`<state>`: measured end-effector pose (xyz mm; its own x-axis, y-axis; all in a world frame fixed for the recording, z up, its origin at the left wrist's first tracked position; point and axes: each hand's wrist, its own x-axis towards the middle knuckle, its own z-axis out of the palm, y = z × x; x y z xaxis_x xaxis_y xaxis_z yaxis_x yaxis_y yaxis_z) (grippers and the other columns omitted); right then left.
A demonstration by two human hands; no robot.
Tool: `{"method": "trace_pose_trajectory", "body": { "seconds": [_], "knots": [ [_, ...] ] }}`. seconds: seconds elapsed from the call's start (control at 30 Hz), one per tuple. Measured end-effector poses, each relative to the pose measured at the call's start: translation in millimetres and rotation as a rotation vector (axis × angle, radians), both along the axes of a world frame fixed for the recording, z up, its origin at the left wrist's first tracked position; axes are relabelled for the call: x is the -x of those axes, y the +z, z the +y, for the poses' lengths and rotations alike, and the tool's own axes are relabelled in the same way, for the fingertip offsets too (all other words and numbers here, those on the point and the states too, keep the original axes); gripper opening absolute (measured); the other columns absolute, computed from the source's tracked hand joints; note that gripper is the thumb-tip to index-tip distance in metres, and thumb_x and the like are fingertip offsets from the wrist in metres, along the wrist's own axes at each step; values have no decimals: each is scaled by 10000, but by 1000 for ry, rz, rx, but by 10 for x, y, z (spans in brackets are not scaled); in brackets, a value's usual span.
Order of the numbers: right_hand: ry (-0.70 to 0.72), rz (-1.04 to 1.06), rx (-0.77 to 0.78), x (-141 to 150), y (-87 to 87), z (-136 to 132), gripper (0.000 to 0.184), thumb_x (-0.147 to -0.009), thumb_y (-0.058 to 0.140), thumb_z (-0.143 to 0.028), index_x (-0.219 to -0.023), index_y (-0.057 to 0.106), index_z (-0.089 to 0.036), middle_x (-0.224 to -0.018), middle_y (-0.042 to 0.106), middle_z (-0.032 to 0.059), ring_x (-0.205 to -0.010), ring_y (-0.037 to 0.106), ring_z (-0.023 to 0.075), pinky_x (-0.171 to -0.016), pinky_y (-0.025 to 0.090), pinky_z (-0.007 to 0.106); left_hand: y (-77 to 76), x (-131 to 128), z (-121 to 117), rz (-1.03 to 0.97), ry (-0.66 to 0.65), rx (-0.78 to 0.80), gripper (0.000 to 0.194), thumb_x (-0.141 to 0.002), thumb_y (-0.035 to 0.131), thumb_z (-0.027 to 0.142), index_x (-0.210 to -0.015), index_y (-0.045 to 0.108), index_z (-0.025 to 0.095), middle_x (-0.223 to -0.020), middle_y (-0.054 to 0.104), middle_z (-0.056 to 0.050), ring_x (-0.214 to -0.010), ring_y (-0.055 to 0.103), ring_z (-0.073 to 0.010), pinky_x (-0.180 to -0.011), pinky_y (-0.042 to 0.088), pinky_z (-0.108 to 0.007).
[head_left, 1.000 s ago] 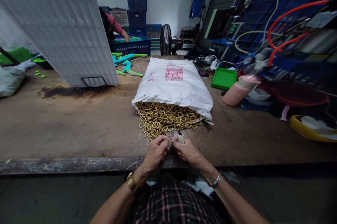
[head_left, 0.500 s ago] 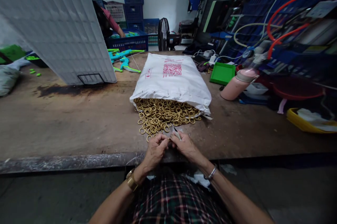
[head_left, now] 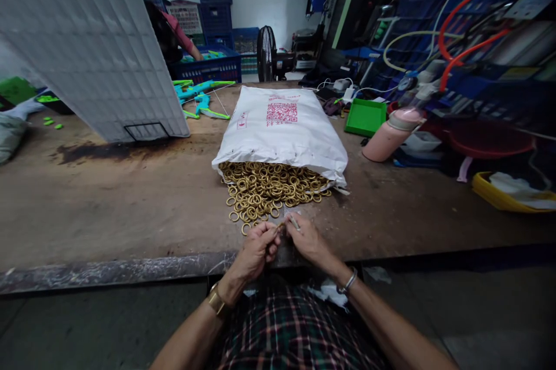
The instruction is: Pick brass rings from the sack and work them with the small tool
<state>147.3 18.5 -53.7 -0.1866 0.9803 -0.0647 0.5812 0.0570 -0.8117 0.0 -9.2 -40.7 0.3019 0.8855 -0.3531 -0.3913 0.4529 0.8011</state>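
Note:
My left hand (head_left: 259, 245) pinches a brass-coloured ring (head_left: 280, 225) between thumb and fingertips, above the table's front edge. My right hand (head_left: 310, 242) is closed around a small pale-handled knife (head_left: 295, 222) and its fingertips meet the ring's right side. The knife's blade is hard to make out now. Just beyond both hands, a heap of loose brass-coloured rings (head_left: 264, 190) spills from the mouth of a white sack (head_left: 308, 135) lying flat, printed with a red square code.
A wooden table (head_left: 108, 202) spans the view. Left stands a tall grey ribbed panel (head_left: 117, 57); behind it lie blue-green toy bows (head_left: 202, 101). At right are a green tray (head_left: 366, 117), a pink bottle (head_left: 388, 135) and a yellow basin (head_left: 499, 196). Another person's arm (head_left: 185, 40) reaches into a crate.
My hands have drawn slightly apart, so the ring between them shows more. The right hand has turned, and the knife's dark blade no longer stands out. The camera has shifted slightly.

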Motion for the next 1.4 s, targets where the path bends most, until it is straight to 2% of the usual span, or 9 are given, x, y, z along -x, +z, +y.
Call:
{"method": "trace_pose_trajectory", "body": {
  "seconds": [0.17, 0.4, 0.53, 0.7, 0.93, 1.03, 1.17, 1.3, 1.4],
  "knots": [
    [191, -286, -117, -3, 10, -120, 167, -761, 379, -116, -799, 524, -190, -682, 565, 18, -615, 478, 132, -582, 294, 232, -16, -13, -2, 123, 42, -66, 353, -708, 626, 486, -752, 500, 159, -621, 511, 47, -416, 343, -23, -373, 225, -153],
    [264, -448, -117, 19, 79, -138, 229, -753, 374, -90, -875, 548, -175, -754, 627, 46, -664, 522, 146, -600, 276, 246, -8, -20, 0, 327, 55, -157, 343, -733, 571, 494, -715, 502, 159, -562, 497, 49, -406, 328, -33, -387, 236, -169],
    [252, -539, -111, 21, 83, -106, 249, -760, 380, -100, -933, 546, -167, -795, 653, 68, -686, 546, 157, -590, 257, 260, 16, -14, -36, 347, 46, -144, 350, -740, 558, 505, -686, 473, 170, -529, 472, 63, -384, 323, -30, -372, 241, -163],
    [177, -613, -101, 10, 91, 35, 231, -794, 386, -127, -971, 533, -143, -799, 657, 84, -652, 547, 155, -561, 238, 269, 28, -20, -139, 182, -24, -96, 349, -742, 584, 505, -751, 486, 170, -574, 506, 55, -395, 377, -31, -360, 267, -149],
    [32, -567, -213, 211, 56, 164, 177, -886, 414, -309, -946, 518, -179, -906, 635, 60, -756, 571, 163, -595, 279, 261, -39, 11, -146, -100, 65, 3, 332, -717, 641, 443, -771, 550, 128, -746, 604, -34, -508, 509, -68, -381, 377, -163],
    [44, -628, -205, 290, 28, 165, 137, -880, 437, -269, -960, 516, -191, -961, 623, 63, -789, 575, 168, -606, 295, 263, -38, 57, -122, -157, 106, 44, 273, -708, 651, 381, -754, 548, 133, -732, 621, -45, -531, 548, -92, -384, 394, -168],
    [60, -674, -186, 280, -51, 173, 160, -863, 400, -169, -952, 530, -197, -936, 622, 63, -765, 582, 176, -593, 303, 270, -52, 100, -83, -291, 107, 152, 234, -694, 644, 295, -860, 568, 149, -692, 624, -29, -522, 571, -105, -379, 392, -168],
    [82, -535, -237, 172, -164, 221, 231, -808, 364, -111, -948, 532, -185, -929, 623, 81, -769, 574, 187, -619, 339, 274, -121, 104, -40, -379, 159, 256, 244, -675, 666, 340, -720, 564, 123, -700, 609, -37, -571, 593, -109, -405, 405, -170],
    [85, -313, -215, 73, -205, 256, 187, -811, 354, -188, -863, 534, -196, -795, 614, 63, -723, 554, 189, -633, 371, 279, -148, 82, -4, -308, 262, 269, 315, -621, 720, 376, -698, 526, 140, -690, 601, -21, -580, 595, -112, -403, 397, -168]
  ]
}}
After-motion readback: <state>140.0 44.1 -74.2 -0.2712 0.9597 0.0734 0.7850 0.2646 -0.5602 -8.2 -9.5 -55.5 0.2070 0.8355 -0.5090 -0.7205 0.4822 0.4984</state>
